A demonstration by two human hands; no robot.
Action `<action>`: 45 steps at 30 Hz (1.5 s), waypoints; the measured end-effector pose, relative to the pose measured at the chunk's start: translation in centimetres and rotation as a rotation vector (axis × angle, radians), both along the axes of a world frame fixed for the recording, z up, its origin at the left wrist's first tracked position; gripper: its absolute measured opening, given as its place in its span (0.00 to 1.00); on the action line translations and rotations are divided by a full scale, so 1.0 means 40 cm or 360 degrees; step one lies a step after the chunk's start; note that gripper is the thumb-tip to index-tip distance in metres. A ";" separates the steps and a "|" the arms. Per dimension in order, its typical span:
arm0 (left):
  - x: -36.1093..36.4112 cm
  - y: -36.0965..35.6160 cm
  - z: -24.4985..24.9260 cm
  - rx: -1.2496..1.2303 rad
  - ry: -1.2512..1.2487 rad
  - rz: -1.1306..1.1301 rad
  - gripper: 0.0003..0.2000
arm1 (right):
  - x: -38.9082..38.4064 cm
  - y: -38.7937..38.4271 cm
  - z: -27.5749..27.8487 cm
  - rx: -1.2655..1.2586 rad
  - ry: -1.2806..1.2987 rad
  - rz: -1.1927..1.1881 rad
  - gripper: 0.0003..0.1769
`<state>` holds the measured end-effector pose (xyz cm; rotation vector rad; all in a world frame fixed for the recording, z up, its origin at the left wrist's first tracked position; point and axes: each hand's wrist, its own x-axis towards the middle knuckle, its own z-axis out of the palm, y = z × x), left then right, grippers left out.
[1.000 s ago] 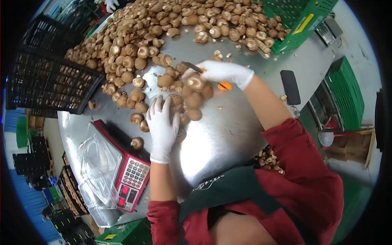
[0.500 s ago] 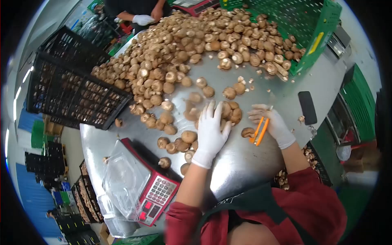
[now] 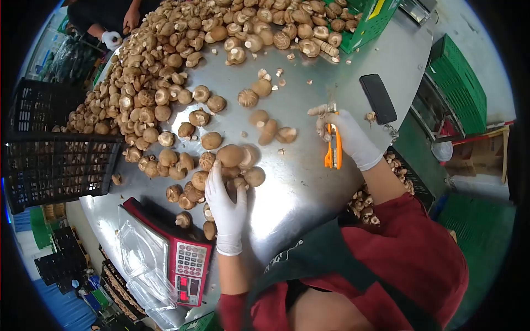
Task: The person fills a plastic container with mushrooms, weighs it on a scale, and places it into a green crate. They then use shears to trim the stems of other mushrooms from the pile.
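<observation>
My left hand (image 3: 225, 207), in a white glove, is at a group of brown-capped shiitake mushrooms (image 3: 232, 156) on the metal table. Its thumb and fingers are spread apart around the near side of the group, touching several caps; no firm grip shows. To the right, my gloved right hand (image 3: 349, 135) is closed on orange-handled snips (image 3: 333, 148), whose metal blades (image 3: 332, 105) point away from me. The glove's fingertips there look stained brown. Between the hands, a few loose mushrooms (image 3: 269, 131) lie on the table.
A large mushroom heap (image 3: 160, 71) covers the far left. Black crates (image 3: 61, 165) stand at left, a green crate (image 3: 375, 25) at the far edge. A red scale (image 3: 190, 259) with plastic trays, a phone (image 3: 378, 98) and another person's gloved hand (image 3: 111, 39) also show.
The view has shifted. My left hand has moved left, away from the loose mushrooms, to the group near the scale. The snips have turned, and the mushroom beside their handles no longer shows there.
</observation>
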<state>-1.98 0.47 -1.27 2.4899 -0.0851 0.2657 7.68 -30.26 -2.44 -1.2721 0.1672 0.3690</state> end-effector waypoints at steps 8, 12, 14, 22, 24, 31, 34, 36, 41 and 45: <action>-0.026 -0.002 0.024 0.0112 0.0118 0.0019 0.33 | -0.004 0.129 0.087 -0.0356 -0.0081 0.0428 0.16; -0.032 -0.004 0.015 0.0132 0.0090 0.0026 0.32 | -0.003 0.282 0.045 -0.0859 -0.1092 0.0425 0.20; -0.035 -0.004 0.016 0.0159 0.0078 0.0024 0.32 | -0.002 0.342 0.032 -0.1129 -0.1412 0.0511 0.23; -0.068 0.016 0.021 -0.0163 -0.0108 0.0184 0.30 | 0.027 0.298 0.091 -0.0060 -0.0117 0.1078 0.28; -0.072 0.015 0.018 -0.0249 -0.0188 0.0220 0.31 | 0.022 0.265 0.096 0.0575 0.0284 0.1144 0.26; -0.074 -0.035 0.046 -0.1204 0.0170 0.0119 0.31 | -0.046 0.279 0.040 0.1101 0.0822 0.1034 0.26; -0.080 -0.066 0.060 -0.1473 0.0227 0.0067 0.36 | -0.072 0.282 0.030 0.1117 0.0750 0.1053 0.27; -0.083 -0.072 0.047 -0.1754 0.0254 -0.0143 0.41 | -0.089 0.286 0.034 0.1089 0.0720 0.1053 0.27; -0.100 -0.110 0.056 -0.1754 0.0274 0.0155 0.46 | -0.136 0.301 0.037 0.0575 0.0800 0.0833 0.26; -0.137 -0.069 0.040 -0.1696 0.0062 0.0134 0.39 | -0.104 0.286 0.042 0.0052 0.0268 0.1007 0.16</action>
